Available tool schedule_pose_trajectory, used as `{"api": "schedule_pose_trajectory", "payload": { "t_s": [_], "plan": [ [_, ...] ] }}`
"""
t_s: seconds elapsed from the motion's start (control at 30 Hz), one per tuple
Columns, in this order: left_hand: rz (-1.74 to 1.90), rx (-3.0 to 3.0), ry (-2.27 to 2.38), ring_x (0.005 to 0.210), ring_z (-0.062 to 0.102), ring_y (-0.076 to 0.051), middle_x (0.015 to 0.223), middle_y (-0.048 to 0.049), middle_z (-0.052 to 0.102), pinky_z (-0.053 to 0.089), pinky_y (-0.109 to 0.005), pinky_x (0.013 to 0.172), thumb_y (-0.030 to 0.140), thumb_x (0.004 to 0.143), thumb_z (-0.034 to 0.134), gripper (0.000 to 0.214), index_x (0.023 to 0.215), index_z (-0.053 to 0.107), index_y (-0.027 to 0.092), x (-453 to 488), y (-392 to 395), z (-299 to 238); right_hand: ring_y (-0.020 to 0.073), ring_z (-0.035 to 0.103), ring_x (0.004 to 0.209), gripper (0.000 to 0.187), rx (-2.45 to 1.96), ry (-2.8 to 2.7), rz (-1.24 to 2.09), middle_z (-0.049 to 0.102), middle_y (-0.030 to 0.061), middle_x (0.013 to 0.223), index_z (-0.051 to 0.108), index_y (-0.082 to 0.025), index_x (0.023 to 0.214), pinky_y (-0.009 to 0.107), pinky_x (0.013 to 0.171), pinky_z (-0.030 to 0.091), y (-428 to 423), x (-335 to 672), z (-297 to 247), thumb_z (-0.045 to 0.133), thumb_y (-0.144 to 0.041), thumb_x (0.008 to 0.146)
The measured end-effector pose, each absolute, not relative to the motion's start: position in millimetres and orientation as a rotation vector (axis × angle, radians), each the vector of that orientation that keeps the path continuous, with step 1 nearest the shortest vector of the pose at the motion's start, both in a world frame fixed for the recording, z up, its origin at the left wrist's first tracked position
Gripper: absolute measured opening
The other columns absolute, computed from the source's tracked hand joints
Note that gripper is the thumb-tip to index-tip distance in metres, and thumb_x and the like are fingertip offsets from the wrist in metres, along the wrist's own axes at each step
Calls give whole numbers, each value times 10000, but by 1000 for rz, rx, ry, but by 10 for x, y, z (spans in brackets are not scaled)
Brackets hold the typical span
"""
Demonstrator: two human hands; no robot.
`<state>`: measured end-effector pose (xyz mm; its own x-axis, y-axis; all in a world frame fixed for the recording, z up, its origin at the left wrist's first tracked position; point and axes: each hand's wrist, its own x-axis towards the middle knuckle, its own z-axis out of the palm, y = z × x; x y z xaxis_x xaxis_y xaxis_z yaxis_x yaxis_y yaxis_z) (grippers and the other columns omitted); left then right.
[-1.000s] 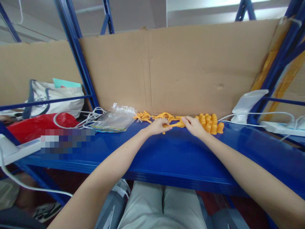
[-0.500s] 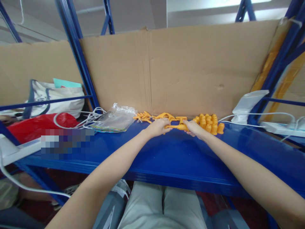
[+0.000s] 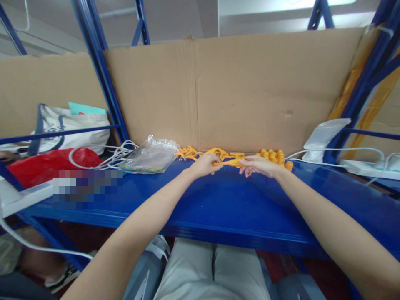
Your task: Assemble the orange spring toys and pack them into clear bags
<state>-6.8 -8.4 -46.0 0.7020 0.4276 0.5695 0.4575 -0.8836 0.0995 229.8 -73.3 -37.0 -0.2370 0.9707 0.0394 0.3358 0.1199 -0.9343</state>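
The work surface is a smooth blue metal shelf (image 3: 200, 208) with a folded front edge. A brown cardboard panel (image 3: 265, 91) with a vertical crease stands along its rear, between blue steel uprights (image 3: 96, 62). A pale ceiling (image 3: 175, 25) shows above.

Counted items, left side: one white canvas bag (image 3: 78, 131) with dark trim; one red plastic bundle (image 3: 46, 164); one flat, clear plastic bag (image 3: 150, 158), beside looped white cables (image 3: 121, 152). Right side: one white power strip (image 3: 368, 166) and one white translucent pouch (image 3: 325, 137).

Hands: two. Between them, near the rear of the shelf, is one slender orange piece (image 3: 233, 163). The left hand (image 3: 204, 165) is closed on its left end. The right hand (image 3: 262, 166) has its fingertips at the right end, lower fingers spread; whether it grips cannot be told.

Behind the left hand lie orange branched pieces (image 3: 187, 152); they overlap, so the count cannot be determined. Beyond the right hand, rounded orange pieces (image 3: 275, 155) stand grouped in rows; the hand hides part of the group, so the total cannot be read.
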Motion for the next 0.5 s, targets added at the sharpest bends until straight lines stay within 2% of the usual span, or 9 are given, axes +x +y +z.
{"api": "schedule_pose_trajectory", "payload": {
  "t_s": [0.17,0.3,0.4,0.43,0.5],
  "plan": [
    [-935,-2853,-711,755,613,-167,807,-56,659,455,-276,696,240,799,650,111,786,654,131,-58,-109,-464,84,443,364,547,-1439,-1620,1061,545,46,435,562,-169,614,197,357,346,-713,2205,-392,419,-627,876],
    [-941,-2840,-691,769,614,-168,790,-49,655,458,-276,708,231,807,639,100,776,647,136,-60,-91,-469,72,384,313,682,-1589,-1608,1047,479,33,380,526,-178,564,193,321,284,-705,2177,-393,246,-721,868],
    [-942,-2850,-700,753,612,-158,759,-33,648,458,-265,701,223,810,631,93,763,645,143,-62,-65,-476,83,440,341,721,-1570,-1625,1186,572,62,482,577,-162,672,201,331,311,-730,2224,-365,182,-735,864],
    [-934,-2853,-706,750,612,-156,754,-30,647,458,-262,700,224,812,627,97,758,645,145,-63,-61,-477,92,486,374,686,-1540,-1628,1254,625,74,566,593,-158,749,203,348,341,-742,2249,-358,223,-723,869],
    [-909,-2853,-730,744,612,-156,753,-29,646,456,-261,693,232,814,621,113,749,647,143,-65,-65,-476,106,576,469,497,-1445,-1620,1331,697,81,779,584,-172,918,204,404,410,-758,2295,-356,421,-640,871]
  ]
}}
